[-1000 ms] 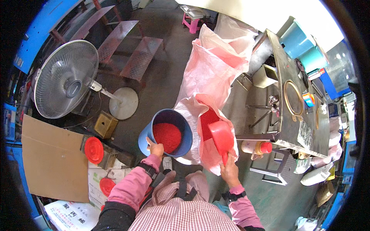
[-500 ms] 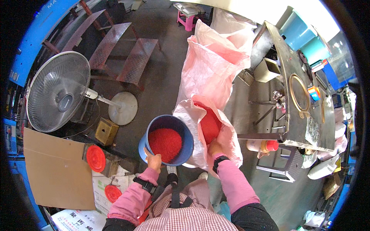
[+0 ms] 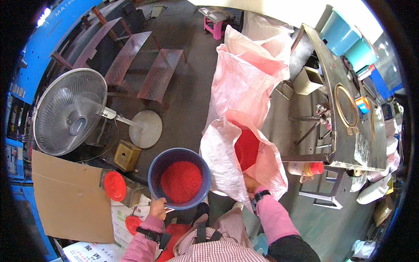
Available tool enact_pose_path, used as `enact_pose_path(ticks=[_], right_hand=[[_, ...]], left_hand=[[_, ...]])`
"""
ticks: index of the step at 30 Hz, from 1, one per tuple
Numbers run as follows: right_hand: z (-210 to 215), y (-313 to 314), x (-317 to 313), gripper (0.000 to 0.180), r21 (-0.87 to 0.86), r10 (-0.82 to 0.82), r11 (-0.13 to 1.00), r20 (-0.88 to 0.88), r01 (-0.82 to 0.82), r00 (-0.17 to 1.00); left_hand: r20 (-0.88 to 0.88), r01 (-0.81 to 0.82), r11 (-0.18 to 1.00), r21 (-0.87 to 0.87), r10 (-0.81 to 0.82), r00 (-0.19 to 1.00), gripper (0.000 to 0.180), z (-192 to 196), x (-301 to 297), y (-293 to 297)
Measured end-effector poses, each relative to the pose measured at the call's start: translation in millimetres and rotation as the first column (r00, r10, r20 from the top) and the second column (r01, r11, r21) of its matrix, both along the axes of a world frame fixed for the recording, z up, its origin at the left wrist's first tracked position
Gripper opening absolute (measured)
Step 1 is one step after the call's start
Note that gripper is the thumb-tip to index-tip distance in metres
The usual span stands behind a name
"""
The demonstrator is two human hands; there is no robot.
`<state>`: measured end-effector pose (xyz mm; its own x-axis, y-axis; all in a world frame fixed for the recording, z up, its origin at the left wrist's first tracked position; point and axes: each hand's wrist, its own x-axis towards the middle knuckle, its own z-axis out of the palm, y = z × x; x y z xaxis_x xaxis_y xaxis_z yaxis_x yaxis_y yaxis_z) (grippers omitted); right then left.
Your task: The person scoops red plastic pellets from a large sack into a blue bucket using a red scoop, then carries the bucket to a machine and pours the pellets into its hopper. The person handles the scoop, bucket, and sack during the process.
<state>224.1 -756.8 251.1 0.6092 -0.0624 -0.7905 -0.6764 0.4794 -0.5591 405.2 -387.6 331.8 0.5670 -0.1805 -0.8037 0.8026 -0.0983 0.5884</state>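
My left hand [image 3: 158,208] is closed on the near rim or handle of a round blue bucket [image 3: 153,168]; which of the two I cannot tell. Red granules [image 3: 181,181] lie in the bucket, which is tilted slightly. To its right stands a pale pink woven sack [image 3: 220,153] with its mouth open and more red granules [image 3: 246,150] inside. My right hand [image 3: 252,184] is at the near side of the sack's mouth, my wrist crossing its edge. The fingers of that hand are mostly hidden, so their grip does not show.
Another open pink sack [image 3: 238,91] stands behind. A standing fan [image 3: 72,113], metal steps [image 3: 161,72] and cardboard [image 3: 72,196] are at the left. A worktable [image 3: 349,148] and a grey stool [image 3: 325,190] stand at the right. A yellowish box [image 3: 126,156] sits beyond the bucket.
The bucket in my left hand has moved left and nearer to me, away from the sack. My right hand has drawn back toward me at the sack's mouth, uncovering more granules.
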Motion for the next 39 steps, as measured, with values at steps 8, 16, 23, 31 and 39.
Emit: enact_pose_path(ticks=[8, 16, 23, 31, 39], right_hand=[[38, -1, -23, 0.05, 0.027, -0.242, 0.97, 0.086, 0.241, 0.966], [91, -2, -91, 0.032, -0.011, -0.302, 0.953, 0.077, 0.304, 0.95], [127, 18, -125, 0.044, 0.054, -0.311, 0.95, 0.093, 0.308, 0.946], [181, 33, -126, 0.048, 0.14, -0.402, 0.908, 0.031, 0.394, 0.915], [229, 62, -65, 0.054, 0.174, -0.702, 0.71, 0.099, 0.682, 0.705]], left_hand=[[-0.032, 0.014, 0.999, -0.039, -0.015, 0.999, 0.052, 34, 29, 20], [0.134, 0.145, 0.974, -0.173, -0.123, 0.983, 0.024, 144, 96, -71], [0.196, 0.178, 0.928, -0.328, -0.118, 0.974, 0.016, 196, 154, -225], [0.12, 0.19, 0.908, -0.373, -0.156, 0.98, 0.016, 137, 182, -420], [0.109, 0.364, 0.887, -0.282, -0.348, 0.931, 0.032, 65, 192, -503]])
